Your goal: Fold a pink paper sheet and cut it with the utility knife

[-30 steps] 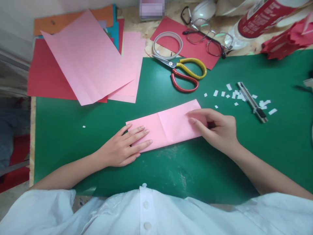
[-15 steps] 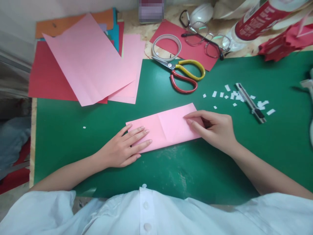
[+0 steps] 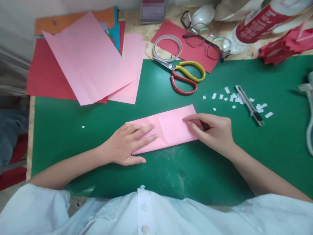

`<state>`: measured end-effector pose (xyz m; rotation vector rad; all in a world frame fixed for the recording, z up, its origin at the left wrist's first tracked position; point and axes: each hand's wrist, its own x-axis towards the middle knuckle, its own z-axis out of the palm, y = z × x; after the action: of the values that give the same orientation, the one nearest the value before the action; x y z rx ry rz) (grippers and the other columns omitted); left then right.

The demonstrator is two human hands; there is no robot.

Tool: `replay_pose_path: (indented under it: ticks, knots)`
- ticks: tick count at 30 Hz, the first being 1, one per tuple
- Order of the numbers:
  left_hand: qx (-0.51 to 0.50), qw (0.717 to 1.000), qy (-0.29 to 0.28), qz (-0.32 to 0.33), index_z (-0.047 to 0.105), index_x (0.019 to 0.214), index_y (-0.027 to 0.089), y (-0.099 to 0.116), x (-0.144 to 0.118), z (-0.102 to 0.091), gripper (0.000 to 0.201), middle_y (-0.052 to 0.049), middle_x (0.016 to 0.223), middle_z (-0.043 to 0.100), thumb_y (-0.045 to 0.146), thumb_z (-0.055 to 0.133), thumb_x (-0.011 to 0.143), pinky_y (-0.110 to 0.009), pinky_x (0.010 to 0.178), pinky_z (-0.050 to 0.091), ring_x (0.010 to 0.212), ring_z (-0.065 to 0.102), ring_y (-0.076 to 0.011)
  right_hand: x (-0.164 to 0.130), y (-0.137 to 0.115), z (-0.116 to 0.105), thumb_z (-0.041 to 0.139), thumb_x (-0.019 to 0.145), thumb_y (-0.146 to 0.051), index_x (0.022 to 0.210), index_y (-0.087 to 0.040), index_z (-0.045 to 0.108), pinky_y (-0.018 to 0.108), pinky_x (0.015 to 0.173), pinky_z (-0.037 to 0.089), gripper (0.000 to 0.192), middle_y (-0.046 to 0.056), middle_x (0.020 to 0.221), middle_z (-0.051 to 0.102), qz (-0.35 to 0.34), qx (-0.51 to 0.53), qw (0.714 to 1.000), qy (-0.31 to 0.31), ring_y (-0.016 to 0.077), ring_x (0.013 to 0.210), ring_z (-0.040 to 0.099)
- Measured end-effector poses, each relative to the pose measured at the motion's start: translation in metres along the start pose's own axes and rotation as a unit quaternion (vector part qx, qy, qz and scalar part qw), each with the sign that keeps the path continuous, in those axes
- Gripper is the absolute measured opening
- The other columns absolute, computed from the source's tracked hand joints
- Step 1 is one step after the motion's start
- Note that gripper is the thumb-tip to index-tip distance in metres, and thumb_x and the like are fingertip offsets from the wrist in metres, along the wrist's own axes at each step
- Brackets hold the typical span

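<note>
A folded strip of pink paper (image 3: pixel 174 125) lies slightly aslant on the green mat, with a crease across its middle. Flat on its left part rests my left hand (image 3: pixel 128 142), open, the fingers spread and the thumb off the near edge. At the right end, my right hand (image 3: pixel 214 133) has thumb and forefinger pinched together against the paper. Its other fingers are curled under and partly hidden, covering the paper's right corner.
Behind the strip lie scissors (image 3: pixel 188 78) and a roll of tape (image 3: pixel 180 45). A cutter knife (image 3: pixel 249 104) sits among white paper scraps (image 3: pixel 227 90) at right. Pink sheets (image 3: pixel 95 62) pile at back left. Glasses (image 3: pixel 205 42) and a red-labelled bottle (image 3: pixel 261 24) stand at the back.
My left hand has slid a little to the right along the pink paper, its fingers now closer to the middle crease. My right hand stays almost where it was.
</note>
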<state>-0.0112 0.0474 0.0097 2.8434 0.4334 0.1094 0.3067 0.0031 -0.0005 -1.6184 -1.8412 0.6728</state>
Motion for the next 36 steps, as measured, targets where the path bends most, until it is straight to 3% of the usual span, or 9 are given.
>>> replay_pose_path:
  ticks: [3, 7, 13, 36]
  knots:
    - [0.019, 1.0, -0.017, -0.005, 0.044, 0.152, 0.018, -0.005, 0.013, -0.002, 0.072, -0.013, 0.158, 0.044, 0.066, 0.033, 0.099, -0.043, 0.091, 0.041, 0.11, 0.052, -0.0294, 0.0, 0.001, 0.0, 0.06, 0.092, -0.023, 0.091, -0.026, 0.074, 0.03, 0.05, 0.04, 0.014, 0.0, 0.068, 0.067, -0.013, -0.007, 1.0, -0.002, 0.0134, 0.051, 0.053]
    - [-0.031, 0.999, -0.028, 0.021, 0.046, 0.15, 0.013, -0.014, 0.025, -0.003, 0.076, -0.019, 0.157, 0.041, 0.067, 0.031, 0.099, -0.047, 0.093, 0.041, 0.111, 0.05, -0.0328, 0.002, 0.002, -0.002, 0.057, 0.091, -0.02, 0.091, -0.024, 0.072, 0.027, 0.049, 0.039, 0.015, -0.003, 0.066, 0.064, -0.032, -0.016, 0.999, -0.011, 0.011, 0.05, 0.052]
    - [-0.053, 0.997, -0.06, 0.019, 0.045, 0.15, 0.016, -0.016, 0.027, -0.006, 0.076, -0.021, 0.16, 0.035, 0.069, 0.033, 0.096, -0.049, 0.089, 0.042, 0.113, 0.048, -0.0354, 0.003, 0.002, -0.002, 0.057, 0.09, -0.015, 0.091, -0.022, 0.072, 0.024, 0.048, 0.037, 0.016, -0.004, 0.061, 0.058, -0.061, -0.012, 0.998, -0.006, 0.0087, 0.049, 0.049]
    - [0.029, 0.999, -0.025, 0.012, 0.049, 0.148, 0.025, -0.015, 0.028, 0.004, 0.069, -0.015, 0.158, 0.041, 0.068, 0.031, 0.098, -0.041, 0.082, 0.039, 0.099, 0.047, -0.0282, 0.002, 0.0, 0.0, 0.053, 0.088, -0.01, 0.091, -0.02, 0.068, 0.023, 0.05, 0.038, 0.019, -0.005, 0.059, 0.052, -0.09, -0.034, 0.995, -0.003, 0.0095, 0.05, 0.049]
